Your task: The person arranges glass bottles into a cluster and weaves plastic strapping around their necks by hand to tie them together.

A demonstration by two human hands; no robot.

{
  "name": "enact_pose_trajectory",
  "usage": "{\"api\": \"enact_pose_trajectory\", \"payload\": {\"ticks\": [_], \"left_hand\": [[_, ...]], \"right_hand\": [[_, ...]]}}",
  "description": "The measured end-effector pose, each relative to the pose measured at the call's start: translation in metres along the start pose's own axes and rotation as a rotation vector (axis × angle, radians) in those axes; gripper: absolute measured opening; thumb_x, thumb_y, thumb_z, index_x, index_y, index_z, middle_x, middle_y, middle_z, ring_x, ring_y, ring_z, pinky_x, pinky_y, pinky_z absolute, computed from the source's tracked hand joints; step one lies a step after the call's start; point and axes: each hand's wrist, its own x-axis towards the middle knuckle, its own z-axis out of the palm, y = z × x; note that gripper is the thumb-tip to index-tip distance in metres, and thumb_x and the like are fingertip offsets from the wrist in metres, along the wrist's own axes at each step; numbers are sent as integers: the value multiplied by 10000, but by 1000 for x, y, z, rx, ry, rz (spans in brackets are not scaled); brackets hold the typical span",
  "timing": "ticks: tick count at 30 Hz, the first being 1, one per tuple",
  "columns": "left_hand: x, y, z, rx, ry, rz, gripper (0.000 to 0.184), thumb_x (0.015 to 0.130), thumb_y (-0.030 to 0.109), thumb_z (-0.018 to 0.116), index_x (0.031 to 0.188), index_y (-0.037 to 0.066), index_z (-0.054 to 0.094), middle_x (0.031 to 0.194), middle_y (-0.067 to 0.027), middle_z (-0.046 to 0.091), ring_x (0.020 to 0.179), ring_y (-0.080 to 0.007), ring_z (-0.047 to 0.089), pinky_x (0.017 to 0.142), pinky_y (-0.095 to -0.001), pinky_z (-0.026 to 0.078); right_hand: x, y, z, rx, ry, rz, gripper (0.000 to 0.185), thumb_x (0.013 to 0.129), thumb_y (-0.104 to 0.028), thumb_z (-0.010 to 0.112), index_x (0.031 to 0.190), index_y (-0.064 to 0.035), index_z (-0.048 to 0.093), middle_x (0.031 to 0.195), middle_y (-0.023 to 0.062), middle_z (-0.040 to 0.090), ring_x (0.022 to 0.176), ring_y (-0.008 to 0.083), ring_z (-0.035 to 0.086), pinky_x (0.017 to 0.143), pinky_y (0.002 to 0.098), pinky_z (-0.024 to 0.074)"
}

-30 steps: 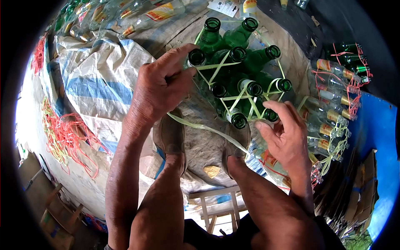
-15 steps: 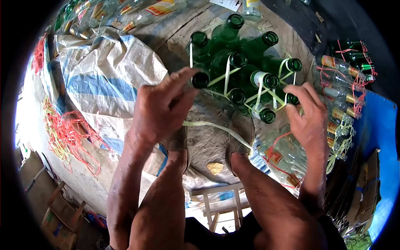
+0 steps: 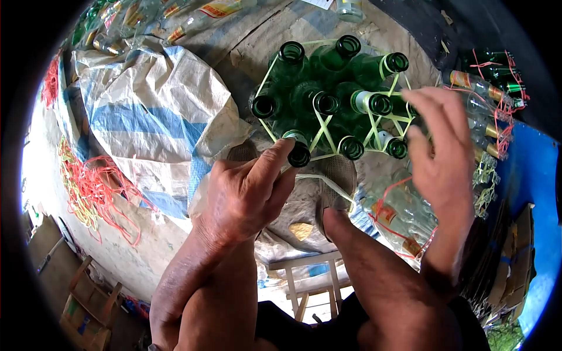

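Observation:
A cluster of green glass bottles [image 3: 325, 103] stands upright on the ground in front of me, with a pale yellow-green plastic strap [image 3: 322, 134] wound and crossed around the necks. My left hand [image 3: 249, 190] is closed at the neck of the nearest left bottle [image 3: 299, 153], its index finger lying against the rim. A loose length of strap [image 3: 328, 182] runs from beside that hand toward my right foot. At the cluster's right side, my right hand [image 3: 439, 137] is slightly blurred, fingers apart, close to the rightmost bottle, whose neck it partly hides.
A white and blue woven sack [image 3: 152, 105] lies at left, near tangled red and yellow strands [image 3: 96, 193]. Tied clear bottles [image 3: 404, 216] lie at right, beside stacked cardboard [image 3: 512, 263]. More bottles [image 3: 140, 20] are heaped at far left. A wooden stool [image 3: 304, 263] stands between my legs.
The bottle cluster has turned counterclockwise, its left side coming toward me. My left hand has moved down and right with a bottle neck. My right hand has come away from the neck it was touching.

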Motion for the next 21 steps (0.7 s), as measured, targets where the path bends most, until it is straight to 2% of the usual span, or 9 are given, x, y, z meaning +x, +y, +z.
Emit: {"api": "enact_pose_trajectory", "payload": {"ticks": [2,3,6,12,18,21], "left_hand": [[0,2,1,1,13,-9,458,833,-6,834,1270,8,699,641,-77,622,511,-260,613,512,-355,483],[-1,3,2,2,17,-14,453,835,2,838,1266,9,700,647,-82,627,515,-265,617,515,-359,486],[0,7,0,9,1,-58,433,845,18,844,1254,11,705,646,-88,621,523,-270,625,525,-369,496],[6,17,-7,54,-50,-89,414,863,37,840,1256,18,711,672,-91,640,537,-258,633,536,-375,505],[8,24,-17,135,-94,-116,417,869,40,836,1268,56,715,761,-132,716,608,-302,712,564,-399,544],[11,34,-23,160,-111,-147,359,879,45,827,1224,59,729,807,-150,744,647,-324,739,578,-408,566]], "right_hand": [[-1,-26,12,95,29,-119,543,757,-11,838,1282,-51,703,1273,110,620,1152,325,622,981,445,516],[0,-38,12,95,-25,-100,642,728,-2,858,1344,-55,687,1337,104,628,1194,326,622,1027,441,509],[6,-51,26,102,-78,-71,773,693,-46,897,1426,-75,653,1402,91,648,1268,312,608,1097,447,445],[2,-47,43,20,-28,-85,785,696,-102,909,1439,-111,655,1307,54,679,1258,286,607,1090,464,394],[2,-47,46,21,-38,-58,809,704,-155,915,1467,-129,644,1265,52,679,1220,281,593,1072,466,390],[4,-45,47,40,-7,-85,788,680,-164,925,1413,-115,642,1202,14,648,1163,230,593,995,456,393]]}}
